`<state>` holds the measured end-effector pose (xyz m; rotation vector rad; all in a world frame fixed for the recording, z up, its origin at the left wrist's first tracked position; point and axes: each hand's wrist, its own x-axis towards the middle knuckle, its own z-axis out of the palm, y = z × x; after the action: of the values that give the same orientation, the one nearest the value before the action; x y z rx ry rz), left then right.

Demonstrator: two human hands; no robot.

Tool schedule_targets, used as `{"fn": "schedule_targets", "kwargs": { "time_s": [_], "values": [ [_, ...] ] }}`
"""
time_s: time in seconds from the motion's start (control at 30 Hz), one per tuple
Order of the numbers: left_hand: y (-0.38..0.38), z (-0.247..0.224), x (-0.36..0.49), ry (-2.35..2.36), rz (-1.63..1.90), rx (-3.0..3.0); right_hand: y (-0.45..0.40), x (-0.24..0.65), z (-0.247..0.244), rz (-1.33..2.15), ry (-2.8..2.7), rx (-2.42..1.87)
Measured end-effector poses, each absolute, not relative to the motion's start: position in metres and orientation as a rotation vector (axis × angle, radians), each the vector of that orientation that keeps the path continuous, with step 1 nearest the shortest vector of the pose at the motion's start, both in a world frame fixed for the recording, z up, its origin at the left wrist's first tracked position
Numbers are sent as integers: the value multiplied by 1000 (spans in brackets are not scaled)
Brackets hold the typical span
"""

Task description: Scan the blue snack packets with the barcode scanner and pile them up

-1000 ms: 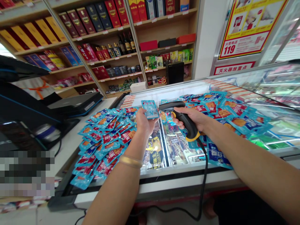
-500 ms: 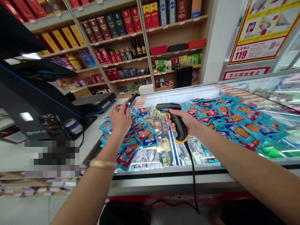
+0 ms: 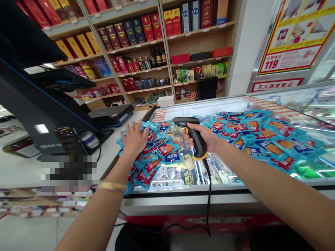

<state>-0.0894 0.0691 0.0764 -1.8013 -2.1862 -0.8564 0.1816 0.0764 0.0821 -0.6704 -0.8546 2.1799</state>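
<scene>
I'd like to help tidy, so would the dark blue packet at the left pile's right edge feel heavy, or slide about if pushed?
The dark blue packet looks small and flat, so it's probably light. Its shiny wrapper may slide easily over the see-through top. Other packets crowd beside it, so pushing might shift them too.
</scene>
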Motion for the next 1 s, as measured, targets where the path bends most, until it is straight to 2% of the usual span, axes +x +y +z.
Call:
{"fn": "schedule_targets", "kwargs": {
  "time_s": [0.13,0.33,0.6,0.77,1.0],
  "values": [
    [74,78,-48,-1969,-1101,-1907,83,222,88,2065,-852,-693],
    [84,65,56,-1691,-1271,-2333,91,296,90,1900,-837,-719],
    [109,44,169,-1472,-1087,-2869,90,362,83,1756,-857,-657],
    [124,40,197,-1472,-1017,-3001,89,363,87,1746,-757,-604],
    [123,41,192,-1525,-1464,-3050,86,354,88,1787,-779,-569]
  ]
}}
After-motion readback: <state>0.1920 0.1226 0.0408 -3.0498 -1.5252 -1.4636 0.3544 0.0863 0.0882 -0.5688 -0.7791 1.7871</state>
